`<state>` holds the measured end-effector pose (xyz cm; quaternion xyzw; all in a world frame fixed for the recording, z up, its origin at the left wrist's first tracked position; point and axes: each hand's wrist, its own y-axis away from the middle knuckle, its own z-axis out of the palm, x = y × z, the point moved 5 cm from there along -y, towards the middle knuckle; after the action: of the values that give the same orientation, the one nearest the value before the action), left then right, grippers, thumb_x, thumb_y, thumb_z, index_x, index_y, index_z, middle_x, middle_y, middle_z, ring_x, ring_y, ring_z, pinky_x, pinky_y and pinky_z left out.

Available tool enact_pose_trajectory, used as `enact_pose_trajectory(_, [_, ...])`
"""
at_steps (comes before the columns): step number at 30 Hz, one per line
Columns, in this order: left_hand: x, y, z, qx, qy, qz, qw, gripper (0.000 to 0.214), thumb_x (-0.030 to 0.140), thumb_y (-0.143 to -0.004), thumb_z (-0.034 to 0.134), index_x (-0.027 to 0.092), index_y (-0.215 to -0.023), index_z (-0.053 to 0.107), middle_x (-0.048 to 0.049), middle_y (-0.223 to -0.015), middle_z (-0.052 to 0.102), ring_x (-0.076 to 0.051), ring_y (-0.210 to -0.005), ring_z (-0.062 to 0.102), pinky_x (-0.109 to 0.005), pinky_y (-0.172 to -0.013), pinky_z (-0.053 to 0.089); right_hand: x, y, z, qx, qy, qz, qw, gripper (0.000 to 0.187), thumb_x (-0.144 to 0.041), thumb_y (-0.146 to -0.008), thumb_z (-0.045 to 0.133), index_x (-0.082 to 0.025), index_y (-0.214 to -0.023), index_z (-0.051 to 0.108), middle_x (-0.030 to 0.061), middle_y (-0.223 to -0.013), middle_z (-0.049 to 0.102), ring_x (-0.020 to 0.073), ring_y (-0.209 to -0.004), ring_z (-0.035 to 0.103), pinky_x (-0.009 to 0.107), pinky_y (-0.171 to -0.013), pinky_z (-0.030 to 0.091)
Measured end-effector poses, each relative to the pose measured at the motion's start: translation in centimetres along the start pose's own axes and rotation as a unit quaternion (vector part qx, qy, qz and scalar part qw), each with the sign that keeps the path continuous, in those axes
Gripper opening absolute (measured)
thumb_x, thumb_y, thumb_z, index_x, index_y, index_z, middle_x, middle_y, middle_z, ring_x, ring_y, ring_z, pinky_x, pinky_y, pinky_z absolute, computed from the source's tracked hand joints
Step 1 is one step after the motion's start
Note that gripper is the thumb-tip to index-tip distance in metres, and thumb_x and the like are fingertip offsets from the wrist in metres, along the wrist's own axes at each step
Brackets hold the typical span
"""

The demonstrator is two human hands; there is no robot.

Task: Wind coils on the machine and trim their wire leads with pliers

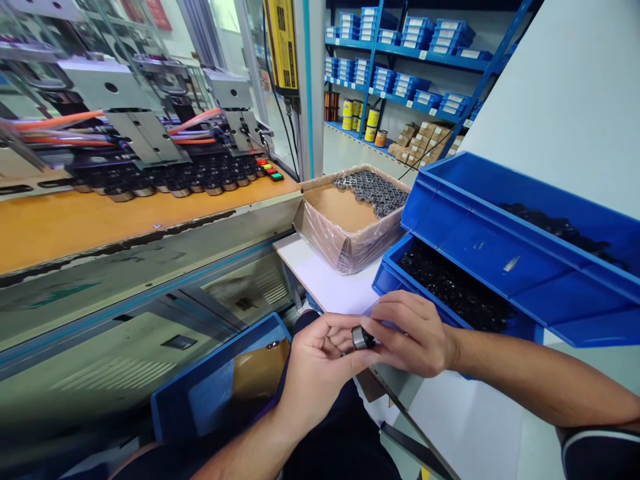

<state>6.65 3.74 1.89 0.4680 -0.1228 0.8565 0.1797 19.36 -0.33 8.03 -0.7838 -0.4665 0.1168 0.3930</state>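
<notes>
Over my lap, both hands meet around a small cylindrical part [358, 338] with a silver metal band and a black end. My left hand [317, 367] is closed on its metal side, thumb below and fingers curled behind. From the other side, the fingertips of my right hand [413, 333] pinch at the black end and partly hide it. Just behind my right hand stands a lower blue bin [387, 270] with many black plastic pieces in it. On the orange bench [100, 230] at the left, rows of similar black and silver parts [183, 187] stand upright.
A plastic-wrapped cardboard box [327, 233] with many small metal parts sits on the white table [305, 263]. An upper blue bin [500, 250] rises at the right. Down left lies a blue crate [200, 393] with cardboard inside. Machine fixtures [145, 133] line the bench.
</notes>
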Motion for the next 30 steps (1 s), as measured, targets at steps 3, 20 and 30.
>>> enact_pose_trajectory(3, [1.0, 0.2, -0.4, 0.006, -0.084, 0.084, 0.993, 0.037, 0.012, -0.059, 0.088, 0.022, -0.093, 0.075, -0.0036, -0.086, 0.077, -0.016, -0.077, 0.074, -0.023, -0.069, 0.061, 0.1, -0.2, -0.1, -0.002, -0.028, 0.031, 0.999, 0.024, -0.017, -0.090, 0.059, -0.007, -0.112, 0.060, 0.0130, -0.092, 0.064, 0.0220, -0.089, 0.064, 0.036, -0.069, 0.061])
enact_pose_trajectory(20, [3.5, 0.9, -0.7, -0.026, -0.345, 0.320, 0.882, 0.032, 0.008, -0.070, 0.081, 0.024, -0.097, 0.076, -0.0040, -0.094, 0.076, -0.017, -0.086, 0.071, -0.024, -0.078, 0.057, 0.3, -0.5, 0.0, -0.007, -0.112, 0.071, 0.991, 0.019, -0.009, -0.092, 0.054, -0.005, -0.110, 0.056, 0.0152, -0.092, 0.063, 0.0206, -0.088, 0.062, 0.037, -0.072, 0.061])
enact_pose_trajectory(30, [-1.1, -0.9, -0.2, -0.089, 0.062, -0.038, 0.993, 0.036, 0.038, -0.075, 0.079, 0.023, -0.107, 0.071, -0.0030, -0.080, 0.070, -0.012, -0.075, 0.063, -0.022, -0.073, 0.051, 0.8, -0.3, 0.0, 0.016, -0.106, 0.109, 0.988, 0.019, -0.014, -0.091, 0.061, -0.007, -0.108, 0.058, 0.0157, -0.099, 0.063, 0.0223, -0.096, 0.061, 0.040, -0.080, 0.059])
